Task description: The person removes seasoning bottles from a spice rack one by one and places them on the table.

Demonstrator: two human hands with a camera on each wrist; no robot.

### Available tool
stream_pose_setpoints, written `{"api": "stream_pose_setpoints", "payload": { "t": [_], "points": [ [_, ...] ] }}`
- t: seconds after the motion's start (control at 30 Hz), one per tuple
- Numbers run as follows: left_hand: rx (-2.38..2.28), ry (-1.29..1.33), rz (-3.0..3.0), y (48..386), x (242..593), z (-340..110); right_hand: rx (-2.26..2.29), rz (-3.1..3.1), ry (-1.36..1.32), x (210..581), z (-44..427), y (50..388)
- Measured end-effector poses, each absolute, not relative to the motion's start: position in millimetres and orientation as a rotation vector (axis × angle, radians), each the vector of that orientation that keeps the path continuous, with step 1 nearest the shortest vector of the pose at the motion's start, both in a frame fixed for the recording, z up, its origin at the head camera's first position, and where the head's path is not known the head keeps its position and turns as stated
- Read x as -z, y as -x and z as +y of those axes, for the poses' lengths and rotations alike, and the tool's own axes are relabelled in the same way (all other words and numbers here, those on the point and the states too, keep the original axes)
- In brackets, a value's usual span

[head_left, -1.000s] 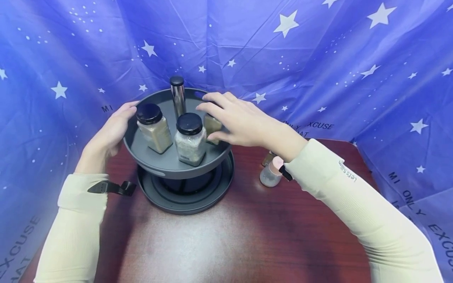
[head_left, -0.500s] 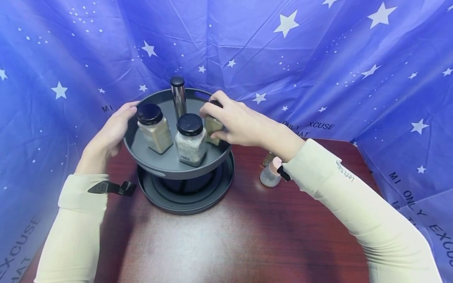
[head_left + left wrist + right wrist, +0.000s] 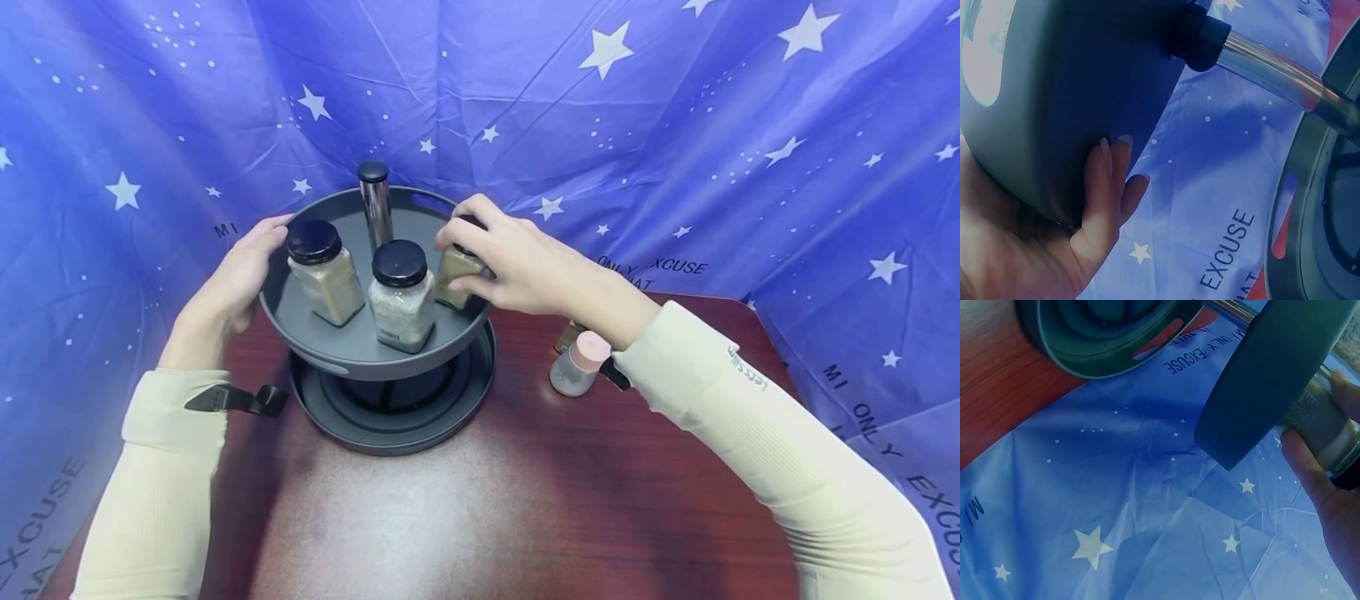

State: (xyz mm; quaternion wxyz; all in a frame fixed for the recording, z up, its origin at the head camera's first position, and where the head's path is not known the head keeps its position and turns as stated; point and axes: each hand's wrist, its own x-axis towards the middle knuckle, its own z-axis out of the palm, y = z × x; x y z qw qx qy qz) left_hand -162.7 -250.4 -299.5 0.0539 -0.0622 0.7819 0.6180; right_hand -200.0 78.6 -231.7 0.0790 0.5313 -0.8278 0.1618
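A grey two-tier round tray (image 3: 352,360) stands on the table. The left hand (image 3: 238,271) grips the upper tier's left rim; in the left wrist view its fingers (image 3: 1100,194) curl under the tier. At the tier's right side the right hand (image 3: 517,258) pinches a black-lidded jar (image 3: 456,271) of greenish-brown powder, partly hidden by the fingers. The right wrist view shows this jar (image 3: 1322,422) between thumb and fingers, beside the tier's wall. A jar of white grains (image 3: 402,308) and a jar of tan powder (image 3: 335,287) stand on the upper tier, before a metal post (image 3: 377,208).
To the right on the reddish-brown table (image 3: 600,483) stands a small pink-topped shaker (image 3: 576,371), with a brownish container (image 3: 567,336) partly hidden behind it. A blue curtain with white stars (image 3: 510,100) hangs around the table.
The right hand's fingers have closed around the greenish-brown jar, and hand and jar have shifted slightly right. The left hand keeps its place on the rim.
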Motion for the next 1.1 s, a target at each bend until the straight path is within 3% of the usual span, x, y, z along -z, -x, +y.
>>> {"api": "stream_pose_setpoints", "payload": {
  "t": [1.1],
  "points": [
    [-1.938,0.196,2.326,163,302,-251,-0.659,-2.255,-1.472,227,98,185]
  ]
}}
